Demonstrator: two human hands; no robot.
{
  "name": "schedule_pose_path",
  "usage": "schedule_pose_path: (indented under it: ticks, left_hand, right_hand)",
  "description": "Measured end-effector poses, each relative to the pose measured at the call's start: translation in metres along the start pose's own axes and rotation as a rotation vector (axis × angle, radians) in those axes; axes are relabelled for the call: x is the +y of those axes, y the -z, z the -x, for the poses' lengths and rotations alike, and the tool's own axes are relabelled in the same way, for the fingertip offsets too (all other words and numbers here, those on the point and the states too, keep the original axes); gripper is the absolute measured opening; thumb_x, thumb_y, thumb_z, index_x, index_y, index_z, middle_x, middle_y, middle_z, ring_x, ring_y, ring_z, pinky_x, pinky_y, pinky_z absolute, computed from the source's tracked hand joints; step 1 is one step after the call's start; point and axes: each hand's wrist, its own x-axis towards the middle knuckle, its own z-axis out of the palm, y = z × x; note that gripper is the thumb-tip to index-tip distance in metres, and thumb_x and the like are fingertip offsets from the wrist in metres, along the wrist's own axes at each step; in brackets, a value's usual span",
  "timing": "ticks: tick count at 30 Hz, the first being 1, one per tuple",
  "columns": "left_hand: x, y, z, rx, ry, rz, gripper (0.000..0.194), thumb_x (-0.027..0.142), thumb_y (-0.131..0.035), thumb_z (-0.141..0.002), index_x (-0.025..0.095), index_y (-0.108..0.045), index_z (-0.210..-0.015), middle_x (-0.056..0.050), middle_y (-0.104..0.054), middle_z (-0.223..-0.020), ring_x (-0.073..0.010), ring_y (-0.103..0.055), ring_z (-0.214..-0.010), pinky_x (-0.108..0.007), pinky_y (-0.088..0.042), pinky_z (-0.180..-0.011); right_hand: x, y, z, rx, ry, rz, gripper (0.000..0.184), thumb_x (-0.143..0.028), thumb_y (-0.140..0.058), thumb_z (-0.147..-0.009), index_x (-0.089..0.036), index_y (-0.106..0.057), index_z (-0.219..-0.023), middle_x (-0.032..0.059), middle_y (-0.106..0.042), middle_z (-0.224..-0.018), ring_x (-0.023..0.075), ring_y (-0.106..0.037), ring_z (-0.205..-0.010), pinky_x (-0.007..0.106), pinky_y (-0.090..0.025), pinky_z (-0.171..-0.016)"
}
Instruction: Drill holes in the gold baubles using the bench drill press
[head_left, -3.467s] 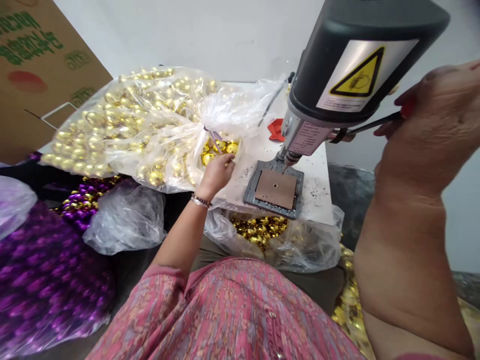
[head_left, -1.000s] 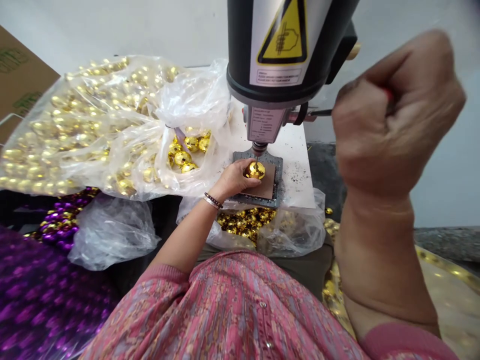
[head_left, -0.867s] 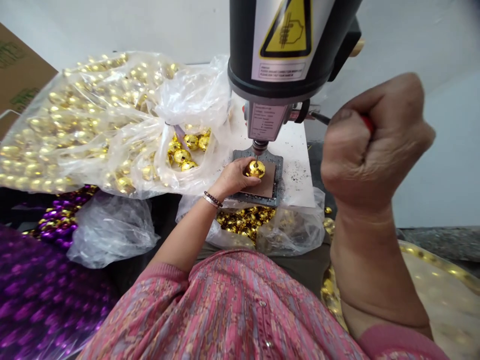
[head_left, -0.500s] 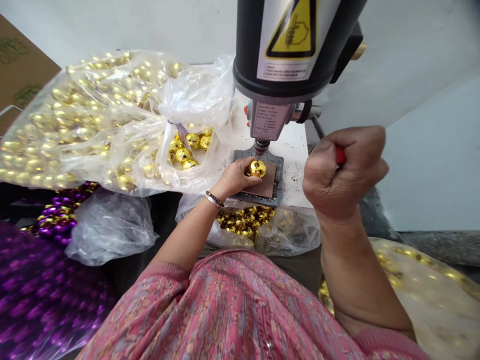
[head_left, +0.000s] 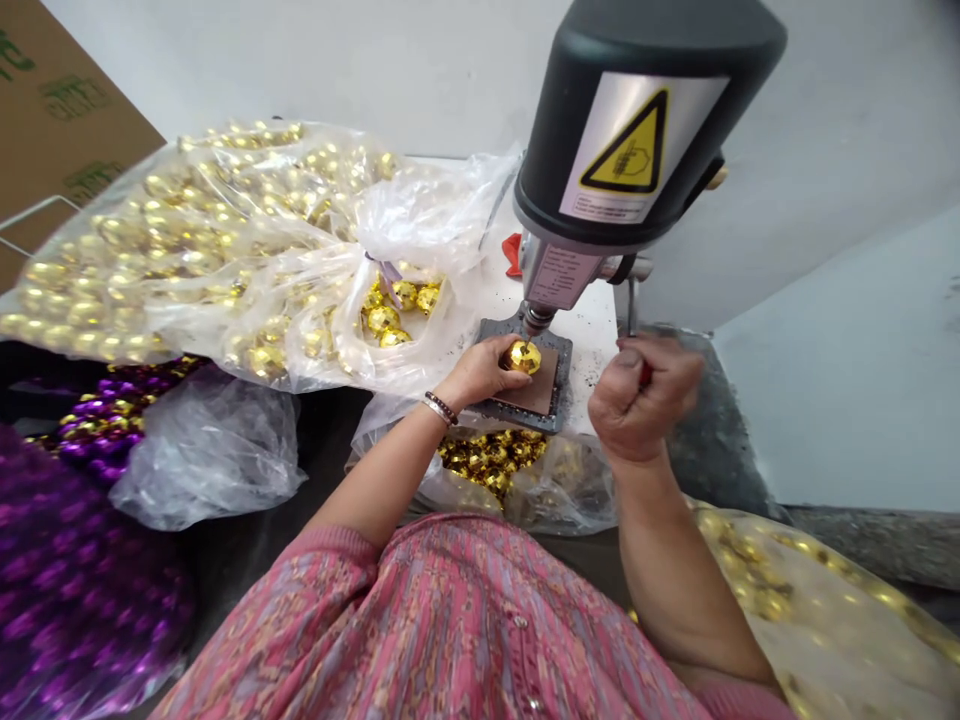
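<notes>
1. Fingers (head_left: 487, 352) of the left hand (head_left: 472, 378) cup a gold ornament ball (head_left: 523, 357) at the centre, on a brown pad (head_left: 541, 392), under the drill bit (head_left: 529, 336).
2. Right hand (head_left: 641, 395), at 3 o'clock, is clenched around a red-gripped lever (head_left: 632, 305).
3. One ball is on the pad; many remain bagged. A plastic bag (head_left: 420, 230) at 10 o'clock holds gold balls, a second bag (head_left: 577, 500) at 6 o'clock holds loose gold balls, and a third bag (head_left: 75, 570) at 8 o'clock holds purple balls.

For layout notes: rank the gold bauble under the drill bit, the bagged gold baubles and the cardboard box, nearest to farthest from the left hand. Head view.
1. Gold bauble: in the left hand.
2. Bagged gold baubles: just left.
3. Cardboard box: far upper left.
</notes>
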Motion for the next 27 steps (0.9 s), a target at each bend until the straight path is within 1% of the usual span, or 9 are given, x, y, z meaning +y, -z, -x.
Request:
schedule_pose_path:
  ticks: [3,6,10,13,17,20,22,24,27]
  left_hand:
    - [0.003,-0.002,0.000,0.001,0.029,0.008,0.050,0.019,-0.093,-0.081,0.018,-0.085,-0.130,-0.004,-0.088,-0.115,-0.0252,-0.079,-0.105,-0.032,-0.061,-0.095]
    - [0.008,-0.003,0.004,0.028,0.063,-0.011,0.048,0.021,-0.092,-0.082,0.018,-0.083,-0.129,-0.003,-0.087,-0.113,-0.0240,-0.079,-0.103,-0.032,-0.060,-0.094]
    - [0.013,0.005,0.029,0.057,0.053,-0.019,0.044,0.026,-0.090,-0.087,0.016,-0.080,-0.129,-0.004,-0.086,-0.112,-0.0226,-0.077,-0.100,-0.031,-0.060,-0.091]
    - [0.012,0.016,0.060,-0.115,-0.015,-0.035,0.043,0.031,-0.092,-0.087,0.018,-0.082,-0.126,-0.003,-0.085,-0.109,-0.0228,-0.078,-0.098,-0.032,-0.060,-0.088]
    - [0.003,0.027,0.092,-0.300,-0.052,-0.099,0.068,0.034,-0.104,-0.080,0.021,-0.083,-0.143,-0.006,-0.087,-0.111,-0.0237,-0.079,-0.096,-0.033,-0.063,-0.088]
    - [-0.003,0.043,0.093,-0.134,0.031,-0.161,0.060,0.036,-0.096,-0.094,0.020,-0.082,-0.151,-0.008,-0.089,-0.114,-0.0229,-0.081,-0.094,-0.034,-0.065,-0.089]
    - [-0.006,0.062,0.083,0.116,0.097,-0.267,0.041,0.029,-0.079,-0.107,0.021,-0.085,-0.147,-0.011,-0.091,-0.124,-0.0244,-0.084,-0.104,-0.036,-0.067,-0.100]
    - [-0.011,0.086,0.069,0.360,0.179,-0.438,0.039,0.018,-0.064,-0.112,0.020,-0.088,-0.143,-0.015,-0.089,-0.138,-0.0289,-0.084,-0.124,-0.040,-0.064,-0.117]
    - [-0.021,0.117,0.052,0.427,0.400,-0.686,0.039,0.018,-0.060,-0.110,0.017,-0.089,-0.136,-0.022,-0.087,-0.141,-0.0372,-0.080,-0.139,-0.045,-0.062,-0.121]
  right_hand:
    - [0.000,-0.002,-0.016,0.030,-0.019,0.003,0.020,-0.032,-0.050,-0.116,-0.023,-0.059,-0.100,-0.0016,-0.059,-0.083,0.0111,-0.056,-0.074,0.029,-0.043,-0.072]
    - [0.011,-0.004,-0.056,0.029,-0.132,0.020,0.034,-0.041,-0.045,-0.119,-0.021,-0.055,-0.093,-0.0026,-0.052,-0.080,0.0086,-0.047,-0.072,0.028,-0.039,-0.073]
    - [0.038,-0.013,-0.108,-0.213,-0.464,-0.060,0.034,-0.041,-0.037,-0.116,-0.024,-0.043,-0.087,-0.0032,-0.050,-0.081,0.0081,-0.045,-0.069,0.030,-0.038,-0.077]
    - [0.052,-0.020,-0.119,-0.206,-0.498,-0.102,0.032,-0.040,-0.045,-0.112,-0.026,-0.039,-0.084,-0.0023,-0.046,-0.080,0.0099,-0.042,-0.067,0.032,-0.035,-0.076]
    - [0.058,-0.026,-0.110,-0.143,-0.464,-0.166,0.035,-0.047,-0.044,-0.113,-0.026,-0.038,-0.085,-0.0016,-0.047,-0.079,0.0110,-0.040,-0.066,0.033,-0.038,-0.076]
    - [0.059,-0.029,-0.105,-0.124,-0.458,-0.203,0.035,-0.049,-0.047,-0.110,-0.027,-0.038,-0.085,-0.0016,-0.049,-0.078,0.0111,-0.040,-0.065,0.034,-0.040,-0.077]
    - [0.058,-0.029,-0.105,-0.104,-0.455,-0.225,0.034,-0.050,-0.049,-0.107,-0.027,-0.038,-0.084,-0.0021,-0.049,-0.076,0.0111,-0.041,-0.065,0.035,-0.041,-0.078]
    - [0.054,-0.027,-0.105,-0.088,-0.453,-0.225,0.031,-0.047,-0.048,-0.106,-0.027,-0.038,-0.085,-0.0025,-0.049,-0.076,0.0106,-0.042,-0.064,0.036,-0.042,-0.080]
    - [0.046,-0.023,-0.104,-0.083,-0.472,-0.188,0.027,-0.042,-0.043,-0.107,-0.026,-0.040,-0.085,-0.0024,-0.051,-0.078,0.0104,-0.044,-0.065,0.035,-0.044,-0.082]
